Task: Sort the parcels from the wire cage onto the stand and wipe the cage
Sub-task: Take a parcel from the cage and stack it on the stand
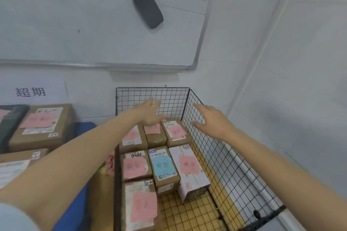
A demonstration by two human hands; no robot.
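Left fingers: straight, spread, aimed at the back mesh, holding nothing. Right fingers: likewise extended and loose, thumb apart, empty.

Left hand palm down over the back row of boxes, above the middle one; touching or not, impossible to tell. Right hand about level with it, over the back right corner, near the side mesh. Both forearms reaching in from the near side.

Below: wire cage, black grid, open top, tucked into a room corner. Inside, seven parcels in rows, packed toward the left and back. Pink labels on most; one blue-labelled parcel mid-row, white box just beside it on the right. Yellow cage floor bare at front right.

Outside: pink crumpled thing, possibly a cloth, just beside the left wall. Larger cartons further left. Whiteboard above, dark eraser stuck to it. No stand identifiable in view.

Step in hand, as a judgement: opening of the unloading, a two-handed reach toward the back-right parcel. Wiping not yet due.

Next move likely: lower both hands, close on opposite faces of one box, lift straight up past the rim. Tight packing against neighbours and mesh; little room for fingers.
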